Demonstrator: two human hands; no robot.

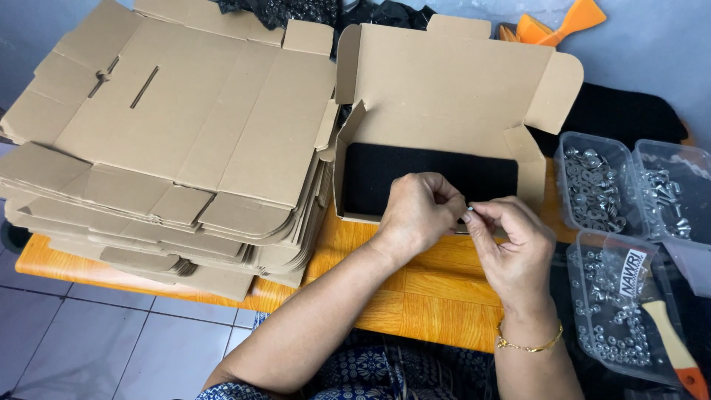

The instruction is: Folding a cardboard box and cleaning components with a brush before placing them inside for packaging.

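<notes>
Head camera looks down on a wooden table [415, 296] where both hands meet near the front edge of an open cardboard box [444, 96]. Left hand [418, 215] is curled closed, with its fingertips pressed against a small metal part [469, 212], probably a bolt or screw, but it is too small to tell exactly. Right hand [515, 252] pinches the same small part from the other side between thumb and forefinger, so the part is held between both hands, just in front of the box. Right wrist carries a thin gold bracelet [527, 346]. Inside the box lies a black cloth-like piece [429, 174] that covers the bottom. On the left, a tall stack of flat unfolded cartons [170, 141] stands touching the box. On the right there are three clear plastic containers [596, 185] filled with small silver hardware, and a tool with wooden handle [670, 337] rests over the nearest one. Orange plastic scraper [563, 22] lies behind the box.
</notes>
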